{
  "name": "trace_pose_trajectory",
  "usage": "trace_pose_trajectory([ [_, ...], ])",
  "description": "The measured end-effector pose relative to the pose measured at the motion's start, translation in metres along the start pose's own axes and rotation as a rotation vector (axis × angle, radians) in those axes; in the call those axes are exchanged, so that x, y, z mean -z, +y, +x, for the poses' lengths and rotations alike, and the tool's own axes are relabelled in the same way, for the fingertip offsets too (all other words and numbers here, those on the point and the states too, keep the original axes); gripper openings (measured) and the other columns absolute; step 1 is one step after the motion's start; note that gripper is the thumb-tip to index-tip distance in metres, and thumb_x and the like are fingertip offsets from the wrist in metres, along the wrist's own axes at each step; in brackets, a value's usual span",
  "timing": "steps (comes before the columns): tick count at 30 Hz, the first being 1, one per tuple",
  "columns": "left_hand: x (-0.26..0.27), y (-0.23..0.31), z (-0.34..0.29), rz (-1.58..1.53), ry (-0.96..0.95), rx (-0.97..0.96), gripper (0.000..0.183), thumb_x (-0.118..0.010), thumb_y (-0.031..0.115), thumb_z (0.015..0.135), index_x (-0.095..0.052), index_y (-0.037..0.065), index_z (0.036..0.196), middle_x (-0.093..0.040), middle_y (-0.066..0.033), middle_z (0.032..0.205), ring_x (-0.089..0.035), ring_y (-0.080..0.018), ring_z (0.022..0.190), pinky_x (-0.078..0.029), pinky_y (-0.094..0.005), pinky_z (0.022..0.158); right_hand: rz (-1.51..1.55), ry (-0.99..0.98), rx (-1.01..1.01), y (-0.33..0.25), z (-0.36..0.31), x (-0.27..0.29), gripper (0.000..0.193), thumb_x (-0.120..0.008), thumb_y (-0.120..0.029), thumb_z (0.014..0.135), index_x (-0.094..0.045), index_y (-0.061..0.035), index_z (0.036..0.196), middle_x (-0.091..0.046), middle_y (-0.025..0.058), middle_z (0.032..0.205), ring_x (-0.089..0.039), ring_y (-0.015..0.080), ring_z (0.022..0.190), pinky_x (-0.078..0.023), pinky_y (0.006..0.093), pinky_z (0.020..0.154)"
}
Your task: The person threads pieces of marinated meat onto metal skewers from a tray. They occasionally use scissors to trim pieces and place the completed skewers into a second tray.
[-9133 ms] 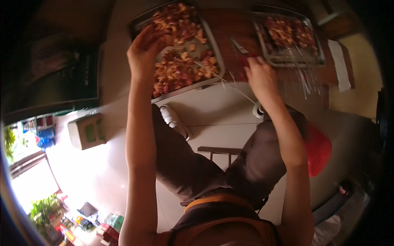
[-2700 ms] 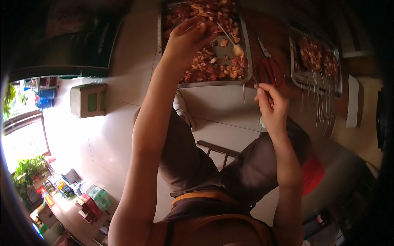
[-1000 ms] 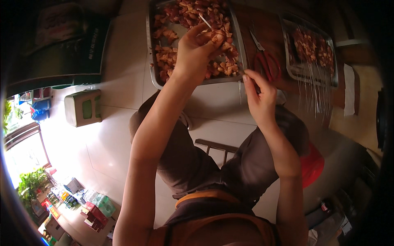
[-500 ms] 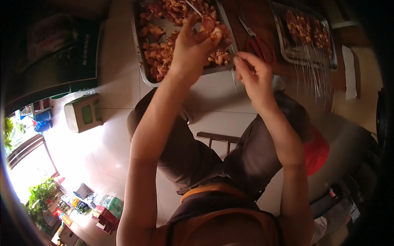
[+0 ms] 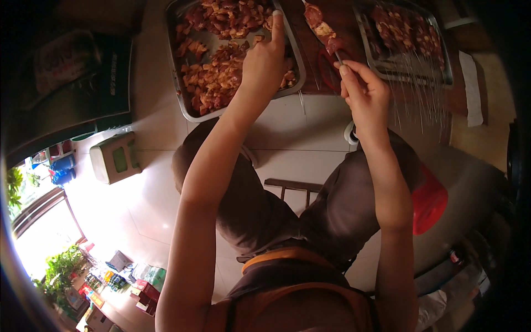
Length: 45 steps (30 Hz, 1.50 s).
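My right hand (image 5: 365, 91) pinches the bare lower end of a metal skewer, its fingers closed. Chunks of raw meat (image 5: 326, 27) are threaded along this skewer, which tilts up and leftward over the wooden surface. My left hand (image 5: 263, 63) reaches over the right part of a metal tray (image 5: 187, 110), index finger stretched out and nothing visible in its grasp; its other fingers are partly hidden. Marinated meat pieces (image 5: 213, 83) lie heaped in that tray. Behind the held skewer, the red handles of a pair of scissors (image 5: 330, 74) show in part.
A second metal tray (image 5: 387, 76) at the far right holds several loaded meat skewers (image 5: 406, 30), their thin metal ends sticking out toward me. Beside it lies a white strip (image 5: 470, 88). A beige-and-green stool (image 5: 116, 157) stands on the floor at left.
My right hand has moved right and carries the loaded skewer away from the tray. My left hand has let go of the skewer's meat and points a finger over the tray.
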<state>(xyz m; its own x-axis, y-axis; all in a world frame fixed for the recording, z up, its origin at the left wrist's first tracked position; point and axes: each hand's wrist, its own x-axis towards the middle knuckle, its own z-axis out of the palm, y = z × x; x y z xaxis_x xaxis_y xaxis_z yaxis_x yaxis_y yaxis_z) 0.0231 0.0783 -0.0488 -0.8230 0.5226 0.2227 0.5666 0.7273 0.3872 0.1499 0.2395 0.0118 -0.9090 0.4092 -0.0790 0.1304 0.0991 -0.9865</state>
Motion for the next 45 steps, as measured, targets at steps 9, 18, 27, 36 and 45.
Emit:
trace_pose_trajectory([
  [9, 0.039, -0.033, -0.002, -0.949, 0.016, 0.298, 0.075, -0.067, 0.003, 0.081, -0.029, -0.002, 0.146, -0.072, -0.0095, 0.086, -0.07, -0.0172, 0.081, -0.056, -0.0303, 0.073, 0.009, -0.012, 0.027, 0.004, -0.007, 0.005, 0.02, -0.062, -0.015, 0.094, -0.067, 0.0018, 0.104, -0.071, 0.004, 0.091, -0.051, 0.0044, 0.058, -0.041, 0.0192, 0.05],
  [18, 0.02, -0.009, 0.005, -0.426, -0.011, 0.206, 0.082, -0.073, 0.004, 0.076, -0.031, 0.004, 0.146, -0.071, -0.0128, 0.096, -0.07, -0.0248, 0.086, -0.057, -0.0332, 0.073, -0.016, -0.044, 0.024, 0.008, -0.01, 0.001, 0.02, -0.062, -0.015, 0.095, -0.067, 0.0023, 0.103, -0.069, 0.0026, 0.085, -0.05, 0.0041, 0.059, -0.04, 0.0191, 0.049],
  [27, 0.005, -0.017, 0.014, -0.639, 0.038, 0.218, 0.08, -0.067, 0.0, 0.076, -0.028, -0.002, 0.145, -0.069, -0.0197, 0.092, -0.069, -0.0288, 0.085, -0.056, -0.0353, 0.074, 0.009, -0.06, 0.022, 0.009, -0.008, 0.003, 0.018, -0.062, -0.013, 0.094, -0.067, 0.0026, 0.102, -0.066, 0.0013, 0.08, -0.048, 0.003, 0.057, -0.038, 0.0183, 0.049],
  [36, 0.076, -0.038, 0.002, -1.668, 0.166, 0.408, 0.049, -0.056, 0.003, 0.095, -0.037, -0.002, 0.14, -0.06, -0.0171, 0.119, -0.063, -0.0257, 0.107, -0.056, -0.0357, 0.093, -0.176, -0.113, 0.201, 0.008, -0.027, -0.002, 0.015, -0.064, -0.007, 0.092, -0.068, 0.0027, 0.103, -0.06, -0.0002, 0.066, -0.049, 0.0031, 0.056, -0.037, 0.0197, 0.05],
  [45, 0.086, -0.042, -0.008, -1.618, 0.219, 0.427, 0.047, -0.056, 0.003, 0.095, -0.04, -0.002, 0.139, -0.06, -0.0142, 0.119, -0.062, -0.0228, 0.107, -0.055, -0.0358, 0.094, -0.309, -0.14, 0.243, 0.001, -0.025, -0.017, 0.014, -0.066, -0.008, 0.09, -0.069, 0.0021, 0.1, -0.067, 0.0066, 0.071, -0.053, 0.0068, 0.056, -0.041, 0.022, 0.05],
])
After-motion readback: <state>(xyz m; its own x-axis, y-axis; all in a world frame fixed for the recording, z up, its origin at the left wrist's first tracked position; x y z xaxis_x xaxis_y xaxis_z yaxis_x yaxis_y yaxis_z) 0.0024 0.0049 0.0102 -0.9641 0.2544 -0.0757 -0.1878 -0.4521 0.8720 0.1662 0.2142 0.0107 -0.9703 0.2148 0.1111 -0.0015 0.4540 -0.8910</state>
